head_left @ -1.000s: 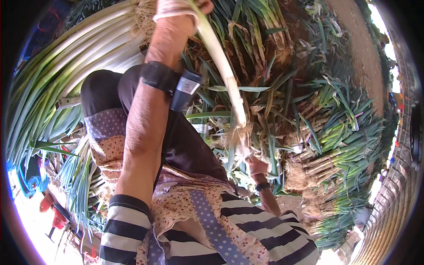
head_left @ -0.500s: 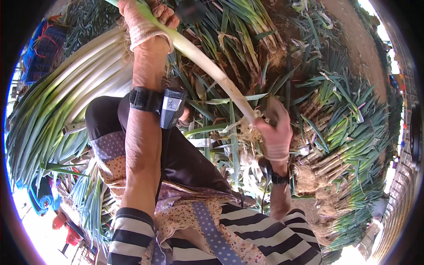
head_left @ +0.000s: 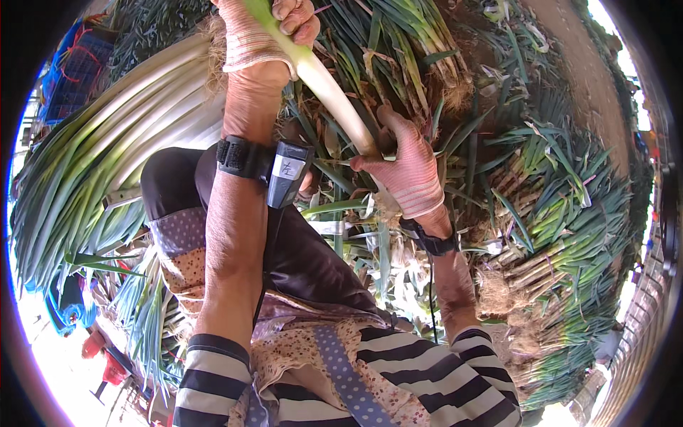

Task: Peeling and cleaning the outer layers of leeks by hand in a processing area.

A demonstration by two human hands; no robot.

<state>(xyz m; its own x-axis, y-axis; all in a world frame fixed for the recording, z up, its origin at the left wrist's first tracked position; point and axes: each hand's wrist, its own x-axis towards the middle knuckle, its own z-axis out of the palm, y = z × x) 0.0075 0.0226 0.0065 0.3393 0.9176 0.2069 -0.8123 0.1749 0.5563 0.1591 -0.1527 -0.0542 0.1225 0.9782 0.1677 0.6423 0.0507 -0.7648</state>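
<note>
My left hand (head_left: 265, 35), in a pale knit glove with bare fingertips showing, is closed around the green upper part of a long, thick green onion (head_left: 329, 91). Its white stem slants down to the right. My right hand (head_left: 407, 167), in a pinkish striped glove, is at the lower stem, the thumb laid across it and the index finger stretched out alongside. Part of the grip and most of the root end are hidden by this hand. To the left lies a stack of cleaned green onions (head_left: 153, 117) with white stems, beside my knee.
Untrimmed green onions (head_left: 416, 43) lie ahead, roots toward me. A long row of rooted bundles (head_left: 548, 249) runs down the right. Peeled leaves and scraps (head_left: 405, 267) litter the ground by my leg. A blue crate (head_left: 82, 75) stands far left; bare soil (head_left: 580, 78) shows far right.
My right hand has moved left and up, from the root end onto the stem, its thumb now across it. My left hand has shifted slightly right with the green onion.
</note>
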